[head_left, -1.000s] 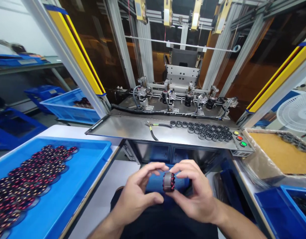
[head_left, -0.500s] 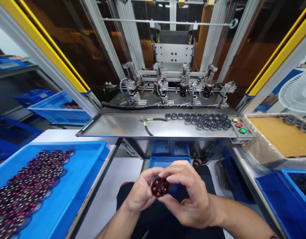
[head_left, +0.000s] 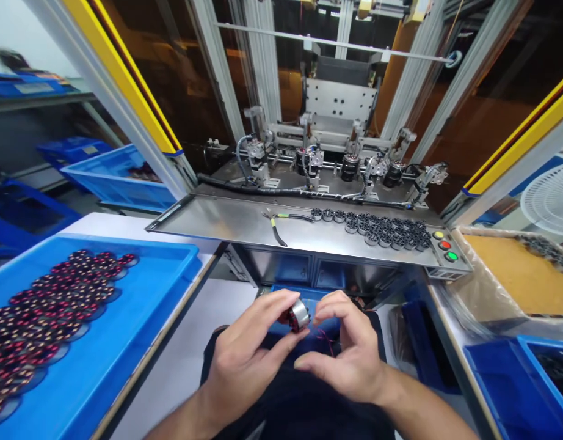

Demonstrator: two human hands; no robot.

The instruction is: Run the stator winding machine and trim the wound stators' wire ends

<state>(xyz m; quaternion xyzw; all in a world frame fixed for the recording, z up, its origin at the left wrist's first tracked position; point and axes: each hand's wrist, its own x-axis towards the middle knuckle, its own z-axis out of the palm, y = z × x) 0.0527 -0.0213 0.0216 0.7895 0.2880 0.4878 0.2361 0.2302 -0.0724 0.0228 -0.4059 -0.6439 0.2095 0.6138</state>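
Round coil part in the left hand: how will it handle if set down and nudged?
The coil part is probably dense for its size: its outer band looks metallic. Apt to roll on edge, since it's round. Likely stiff: no visible denting where the left hand pinches it.

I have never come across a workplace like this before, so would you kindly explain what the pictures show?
There is one viewpoint: a camera worn on a person's head, looking forward and down at two bare hands. The left hand holds a ring with a silvery rim between its fingers and thumb. The right hand is open beside it. Ahead is a machine in a metal frame. On its front ledge lie pliers and a cluster of black parts, with coloured buttons at the right end. To the left, a blue tray holds many red-and-copper wound parts.
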